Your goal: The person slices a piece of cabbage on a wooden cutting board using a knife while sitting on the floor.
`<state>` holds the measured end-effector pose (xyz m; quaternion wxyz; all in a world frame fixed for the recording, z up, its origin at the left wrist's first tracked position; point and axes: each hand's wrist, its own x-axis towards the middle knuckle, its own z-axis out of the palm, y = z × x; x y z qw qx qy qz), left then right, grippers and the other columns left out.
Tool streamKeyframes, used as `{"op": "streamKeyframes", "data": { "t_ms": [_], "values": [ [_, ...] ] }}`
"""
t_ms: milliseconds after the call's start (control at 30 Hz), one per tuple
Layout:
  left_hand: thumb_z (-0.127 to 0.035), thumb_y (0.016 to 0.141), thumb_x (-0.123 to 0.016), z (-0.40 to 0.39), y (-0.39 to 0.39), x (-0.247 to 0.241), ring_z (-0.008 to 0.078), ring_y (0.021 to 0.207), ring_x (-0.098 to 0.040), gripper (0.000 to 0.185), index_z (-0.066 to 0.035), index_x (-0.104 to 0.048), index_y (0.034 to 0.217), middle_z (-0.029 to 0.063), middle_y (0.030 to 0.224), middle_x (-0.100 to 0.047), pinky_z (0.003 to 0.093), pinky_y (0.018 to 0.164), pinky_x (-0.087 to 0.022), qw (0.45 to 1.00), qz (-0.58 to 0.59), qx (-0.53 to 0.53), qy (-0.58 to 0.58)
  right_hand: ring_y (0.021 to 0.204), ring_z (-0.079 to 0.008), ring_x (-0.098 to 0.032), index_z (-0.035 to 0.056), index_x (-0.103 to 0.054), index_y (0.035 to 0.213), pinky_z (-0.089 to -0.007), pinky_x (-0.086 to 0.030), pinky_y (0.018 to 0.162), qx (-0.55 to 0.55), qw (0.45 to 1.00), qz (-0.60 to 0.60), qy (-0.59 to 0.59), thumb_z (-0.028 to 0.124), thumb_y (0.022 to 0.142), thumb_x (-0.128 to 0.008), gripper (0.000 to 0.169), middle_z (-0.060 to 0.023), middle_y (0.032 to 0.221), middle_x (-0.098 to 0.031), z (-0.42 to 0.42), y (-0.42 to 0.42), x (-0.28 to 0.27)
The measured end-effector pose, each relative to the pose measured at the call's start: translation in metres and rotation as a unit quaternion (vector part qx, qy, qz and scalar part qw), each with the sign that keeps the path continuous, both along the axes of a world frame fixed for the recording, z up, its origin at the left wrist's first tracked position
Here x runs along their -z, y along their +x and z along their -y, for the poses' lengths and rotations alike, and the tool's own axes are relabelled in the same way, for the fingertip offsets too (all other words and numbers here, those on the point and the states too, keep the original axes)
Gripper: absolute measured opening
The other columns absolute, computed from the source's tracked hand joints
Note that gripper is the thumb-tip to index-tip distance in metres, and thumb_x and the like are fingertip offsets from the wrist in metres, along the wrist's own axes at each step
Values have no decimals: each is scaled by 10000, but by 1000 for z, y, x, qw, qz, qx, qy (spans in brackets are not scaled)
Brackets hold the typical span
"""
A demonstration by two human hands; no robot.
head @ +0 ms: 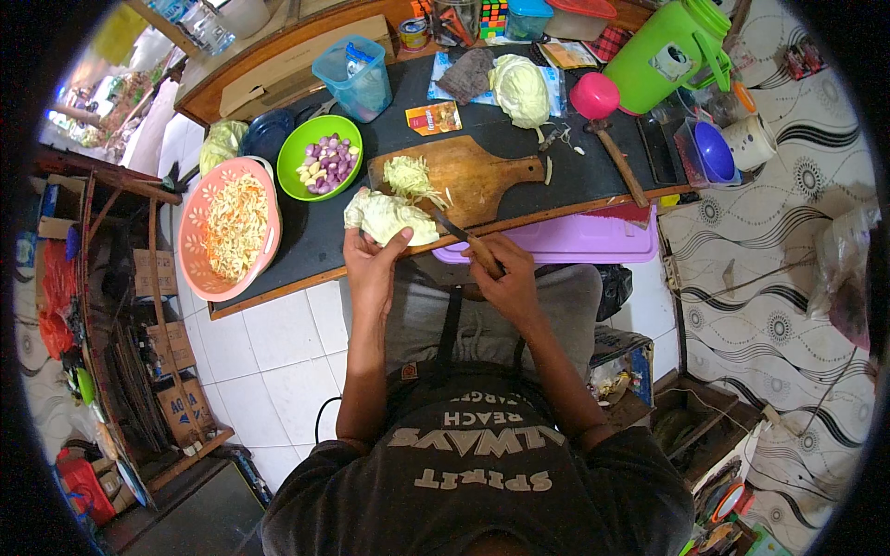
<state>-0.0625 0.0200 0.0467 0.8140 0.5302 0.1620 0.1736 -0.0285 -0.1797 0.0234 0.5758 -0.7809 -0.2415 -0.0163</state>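
My left hand [375, 260] grips a cut piece of cabbage [389, 217] at the near left edge of a wooden cutting board [476, 177]. In my right hand [506, 274] is the wooden handle of a knife [455, 231], its blade pointing up and left beside the cabbage's cut side. A small heap of shredded cabbage [405, 175] lies on the board, with a few loose shreds around it. Left of the board stands a green bowl [285, 174] of peeled shallots [334, 163] and garlic cloves [311, 174]. Farther left, a pink colander [193, 243] holds shredded vegetables [238, 226].
Behind the board are a cabbage head [520, 90], a blue plastic container [354, 87] and an orange seasoning packet [434, 118]. A hammer [619, 163], pink cup [595, 96] and green pitcher [660, 55] occupy the right side. A purple lid [591, 240] sits below the table edge.
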Motion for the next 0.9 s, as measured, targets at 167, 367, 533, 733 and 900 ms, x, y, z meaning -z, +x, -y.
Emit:
{"op": "streamKeyframes", "data": {
  "t_ms": [167,367,533,733,900],
  "values": [
    [111,836,-660,1,1,1,234,1134,-610,716,7,-325,1460,136,1279,-574,361,954,-529,1000,1,1,-2,638,-96,-552,-15,-699,996,-240,-421,566,7,1000,-5,13,-12,827,-662,173,-70,878,-646,-1,0,3],
    [115,820,-682,1,2,2,226,1141,-605,709,6,-360,1442,127,1279,-575,357,954,-528,1000,1,-4,-2,586,-63,-517,-8,-701,1005,-230,-383,520,1,1000,2,12,-2,829,-681,177,-66,883,-655,2,-1,1],
    [117,814,-699,0,2,6,209,1152,-605,738,4,-353,1456,139,1287,-583,334,980,-512,1000,-2,-4,-14,597,-68,-526,-1,-710,1015,-231,-385,532,6,1000,14,19,28,825,-718,193,-63,878,-666,-1,-2,1],
    [117,810,-710,-1,2,6,206,1165,-602,737,9,-361,1451,147,1297,-584,324,983,-511,1000,-22,1,-16,667,-95,-591,-5,-721,1024,-239,-437,587,20,1000,-23,4,44,826,-737,205,-72,875,-683,-3,-3,7],
    [118,808,-709,1,3,4,213,1164,-605,720,19,-371,1436,154,1295,-585,327,980,-516,1000,-17,-4,-16,685,-108,-606,-10,-724,1027,-248,-455,608,11,999,-31,7,39,843,-728,192,-84,888,-695,-3,-2,10]
  ]
}}
